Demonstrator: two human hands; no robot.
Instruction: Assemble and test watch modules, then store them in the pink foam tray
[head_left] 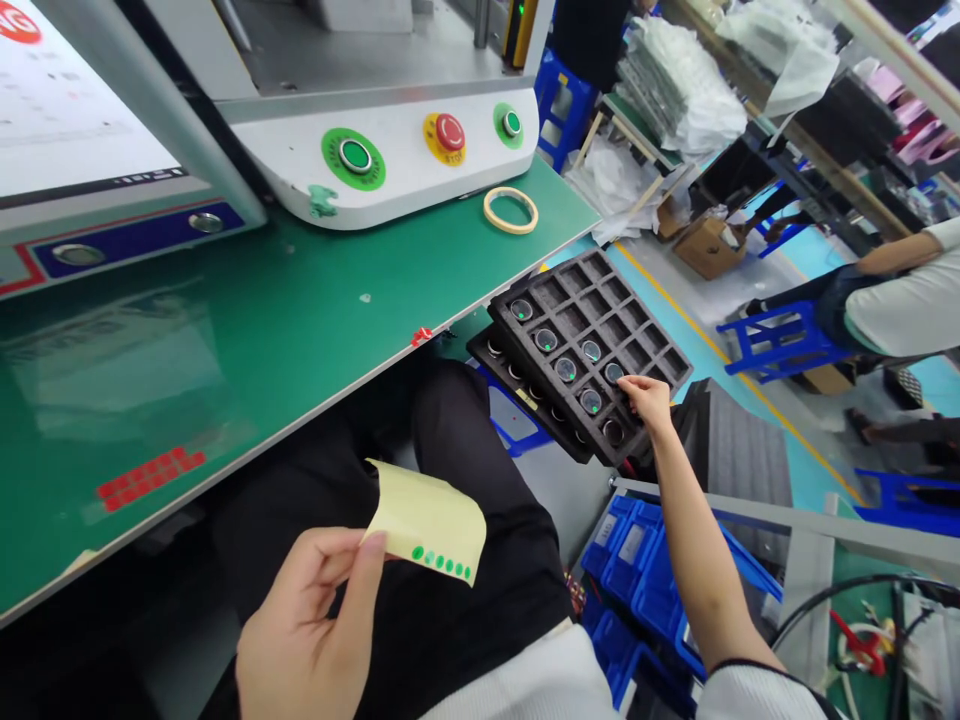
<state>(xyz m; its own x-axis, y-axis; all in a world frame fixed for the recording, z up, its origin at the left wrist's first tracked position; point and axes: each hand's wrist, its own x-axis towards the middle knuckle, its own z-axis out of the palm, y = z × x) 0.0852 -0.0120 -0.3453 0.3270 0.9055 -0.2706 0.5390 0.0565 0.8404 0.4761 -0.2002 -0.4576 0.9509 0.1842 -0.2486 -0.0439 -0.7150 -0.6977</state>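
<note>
My left hand [319,605] pinches a pale yellow sticker sheet [427,510] by its near left corner. A row of small green dot stickers [440,561] runs along the sheet's lower edge. Away to the right, my right hand [648,400] has its fingertips together at a round, dark-faced piece [613,373] in a black foam tray [581,320]. Whether the fingers grip that piece or a small sticker is hidden. Several other round pieces [565,369] sit in the tray's near compartments, some with a green dot; the far compartments hold none.
Under the foam tray lies a second tray [517,385] with round pieces. A machine panel [405,165] with buttons stands on the green bench [300,300], beside a tape roll [511,210]. Blue bins [630,560] are below my right arm. A seated person [900,290] is at right.
</note>
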